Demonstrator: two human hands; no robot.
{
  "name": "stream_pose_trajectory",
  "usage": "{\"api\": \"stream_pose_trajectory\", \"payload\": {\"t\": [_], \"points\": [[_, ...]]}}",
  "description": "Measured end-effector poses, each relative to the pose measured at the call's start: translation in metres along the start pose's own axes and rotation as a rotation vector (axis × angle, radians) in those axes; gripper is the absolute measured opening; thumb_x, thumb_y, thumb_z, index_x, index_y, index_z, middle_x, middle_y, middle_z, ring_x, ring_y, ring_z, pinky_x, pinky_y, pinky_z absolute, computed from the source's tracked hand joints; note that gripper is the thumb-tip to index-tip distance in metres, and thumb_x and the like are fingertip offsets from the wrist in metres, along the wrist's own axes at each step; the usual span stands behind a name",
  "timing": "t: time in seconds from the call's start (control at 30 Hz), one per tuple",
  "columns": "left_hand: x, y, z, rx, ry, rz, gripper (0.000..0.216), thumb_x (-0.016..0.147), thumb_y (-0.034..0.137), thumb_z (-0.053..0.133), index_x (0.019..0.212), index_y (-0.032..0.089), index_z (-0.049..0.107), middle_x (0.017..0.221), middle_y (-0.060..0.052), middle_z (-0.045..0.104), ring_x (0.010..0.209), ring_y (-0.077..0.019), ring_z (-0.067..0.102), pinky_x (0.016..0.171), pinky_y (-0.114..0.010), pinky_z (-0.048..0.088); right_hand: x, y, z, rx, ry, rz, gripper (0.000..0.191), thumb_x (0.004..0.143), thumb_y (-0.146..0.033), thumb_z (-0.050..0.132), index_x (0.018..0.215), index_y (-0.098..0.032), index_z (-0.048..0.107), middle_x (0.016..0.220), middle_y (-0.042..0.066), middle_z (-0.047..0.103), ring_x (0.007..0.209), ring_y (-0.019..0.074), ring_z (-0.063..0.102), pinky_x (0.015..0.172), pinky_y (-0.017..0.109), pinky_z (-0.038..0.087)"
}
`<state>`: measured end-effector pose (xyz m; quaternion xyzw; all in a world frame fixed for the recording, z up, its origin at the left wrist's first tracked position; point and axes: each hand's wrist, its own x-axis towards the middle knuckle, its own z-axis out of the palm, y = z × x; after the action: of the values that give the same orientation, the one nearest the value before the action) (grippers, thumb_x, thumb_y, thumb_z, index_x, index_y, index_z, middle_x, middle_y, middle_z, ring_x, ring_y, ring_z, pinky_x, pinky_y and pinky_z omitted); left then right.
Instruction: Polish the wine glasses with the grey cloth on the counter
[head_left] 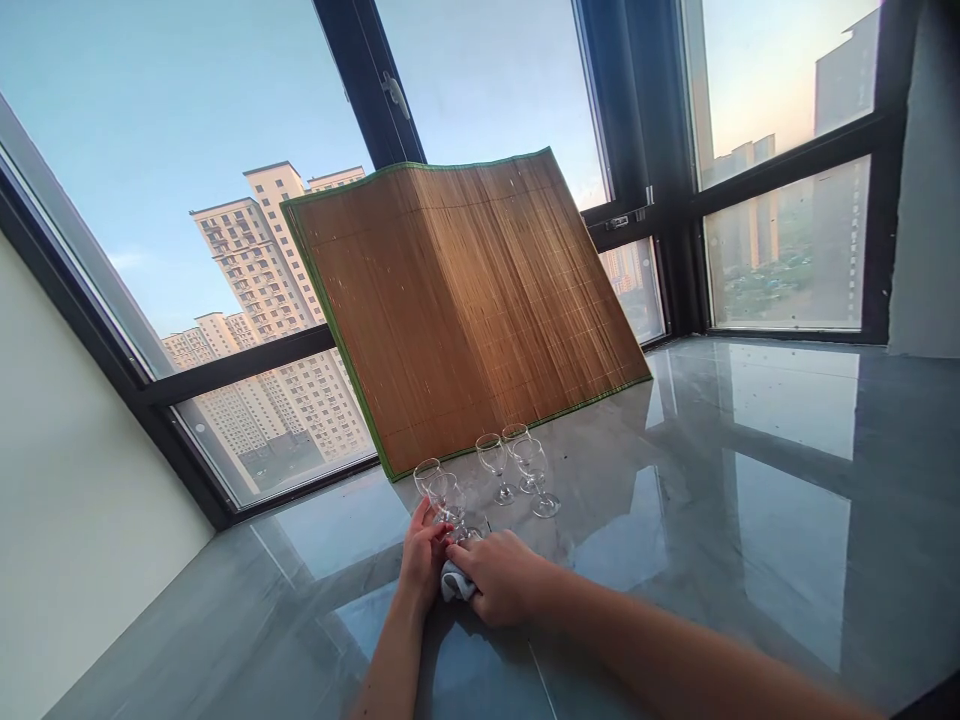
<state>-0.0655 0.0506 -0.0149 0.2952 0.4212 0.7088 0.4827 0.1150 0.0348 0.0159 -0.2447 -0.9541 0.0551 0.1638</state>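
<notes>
Cloth, pale grey and crumpled, is bunched in the right hand, its fingers folded over it. Just beside, the left hand curls half open at the lower part of a clear stemmed glass; whether it grips, I cannot tell. A second glass stands just beyond. Rightward, three matching glasses stand upright, thin, colourless, round-footed, towards the far edge of the glossy grey ledge, before a brown, green-edged mat.
</notes>
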Motion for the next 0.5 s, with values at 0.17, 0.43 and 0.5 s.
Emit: {"api": "stream_pose_trajectory", "payload": {"t": [0.17,0.43,0.5], "points": [[0.0,0.002,0.0,-0.057,0.052,-0.019,0.056,0.066,-0.001,0.063,0.116,0.022,0.053,0.095,-0.001,0.066,0.058,-0.0083,0.061,0.053,-0.021,0.051,-0.002,-0.004,0.001,-0.021,-0.006,0.077,0.04,0.076,-0.03,0.056,0.112,-0.016,0.061,0.101,0.014,0.073,0.078,0.0295,0.07,0.065,0.035,0.044],[-0.003,0.002,0.001,-0.027,0.021,0.024,0.038,0.068,0.003,0.065,0.103,0.018,0.063,0.081,0.001,0.061,0.057,-0.0068,0.057,0.054,-0.019,0.052,-0.004,0.014,-0.008,-0.085,-0.008,0.318,0.035,0.074,-0.023,0.057,0.108,-0.017,0.063,0.093,0.013,0.075,0.084,0.0313,0.072,0.069,0.035,0.046],[-0.003,0.003,0.001,-0.033,0.043,0.026,0.033,0.072,0.007,0.065,0.103,0.018,0.063,0.079,0.001,0.06,0.057,-0.0073,0.057,0.054,-0.02,0.053,-0.004,0.019,-0.009,-0.082,0.007,0.369,0.033,0.074,-0.021,0.057,0.106,-0.018,0.064,0.092,0.012,0.075,0.084,0.0305,0.072,0.069,0.034,0.047]]}}
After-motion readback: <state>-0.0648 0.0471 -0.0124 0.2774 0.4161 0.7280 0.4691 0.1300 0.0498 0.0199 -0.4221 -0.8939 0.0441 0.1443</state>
